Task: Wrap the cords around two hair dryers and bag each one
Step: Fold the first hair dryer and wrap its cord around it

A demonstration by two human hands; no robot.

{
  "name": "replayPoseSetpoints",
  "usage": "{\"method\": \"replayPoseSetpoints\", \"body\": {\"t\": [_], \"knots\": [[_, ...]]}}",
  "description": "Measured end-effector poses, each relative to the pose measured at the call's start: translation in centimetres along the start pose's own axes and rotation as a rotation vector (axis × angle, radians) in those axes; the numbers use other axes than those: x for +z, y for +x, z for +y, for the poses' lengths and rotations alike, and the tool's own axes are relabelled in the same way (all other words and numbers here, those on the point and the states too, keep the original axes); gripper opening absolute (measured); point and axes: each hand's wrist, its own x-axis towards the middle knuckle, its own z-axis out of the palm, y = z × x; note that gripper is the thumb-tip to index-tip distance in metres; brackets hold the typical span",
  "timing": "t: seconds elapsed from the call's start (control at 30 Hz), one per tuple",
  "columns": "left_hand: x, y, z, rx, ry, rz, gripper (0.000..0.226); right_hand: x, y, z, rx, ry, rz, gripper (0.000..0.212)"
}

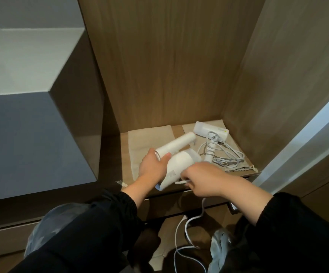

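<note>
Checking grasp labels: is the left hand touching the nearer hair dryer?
Touching. The head view shows the left hand curled round the nearer hair dryer, thumb lying across it.

This looks like a fitted wardrobe in a home or a hotel room. A tall open niche is lined with wood-grain panels (169, 66) at the back and sides. It has a low shelf (177, 131) with a drawer front (171, 201) under it. A plain grey cabinet (31, 144) stands just beside the niche on the left. Flat cloth bags (146, 142) and a white hair dryer (208, 131) lie on the shelf.
</note>
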Motion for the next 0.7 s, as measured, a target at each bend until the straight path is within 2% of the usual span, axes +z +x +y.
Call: {"method": "replayPoseSetpoints", "body": {"t": [0.1,0.2,0.27,0.33,0.43,0.53,0.63,0.7], "knots": [[0.3,-0.6,0.1,0.092,0.195,-0.115,0.04,-1.4,0.0,-0.1,0.018,-0.059,0.094,0.013],[0.2,-1.1,0.0,0.15,0.231,-0.248,0.038,-1.6,0.3,0.4,0.062,-0.144,0.167,0.036],[0.2,-1.1,-0.3,0.193,0.207,-0.334,0.036,-1.4,0.2,0.8,0.098,-0.122,0.154,0.046],[0.2,-1.2,-0.7,0.233,0.191,-0.411,0.034,-1.3,0.0,1.2,0.11,0.018,0.096,0.041],[0.2,-1.3,-1.0,0.3,0.246,-0.494,0.035,-1.1,0.0,2.2,0.05,0.284,-0.005,0.007],[0.2,-1.4,-1.5,0.317,0.222,-0.555,0.033,-1.2,0.0,2.7,0.058,0.319,-0.032,0.017],[0.2,-1.5,-1.5,0.316,0.164,-0.591,0.028,-1.5,0.1,3.2,0.127,0.347,0.071,0.006],[0.1,-1.5,-1.4,0.324,0.14,-0.622,0.026,-1.7,0.1,3.5,0.181,0.365,0.109,0.019]]}}
